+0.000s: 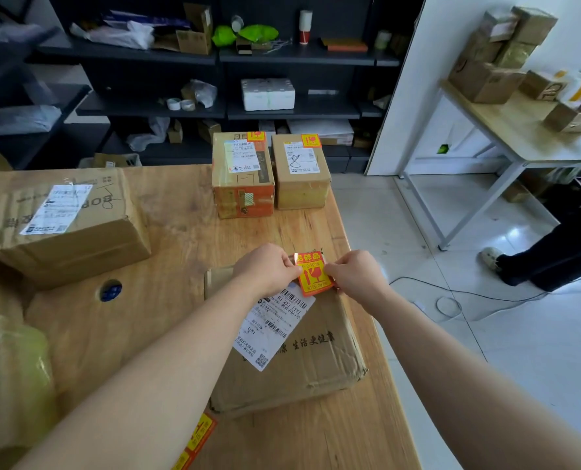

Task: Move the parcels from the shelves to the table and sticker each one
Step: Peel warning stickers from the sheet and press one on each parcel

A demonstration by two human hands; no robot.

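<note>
As the left hand (268, 269) and the right hand (353, 276) each have a narrow grip on one side of the orange sticker (312, 274), it hangs over the far corner of the parcel (302, 361) on the table (187, 239). It is best laid on bare cardboard beside the white label (275, 329), then pressed flat.

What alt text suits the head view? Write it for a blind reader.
The left hand and right hand pinch an orange sticker over a cardboard parcel on a wooden table. Two smaller parcels at the far edge already carry such stickers.
</note>
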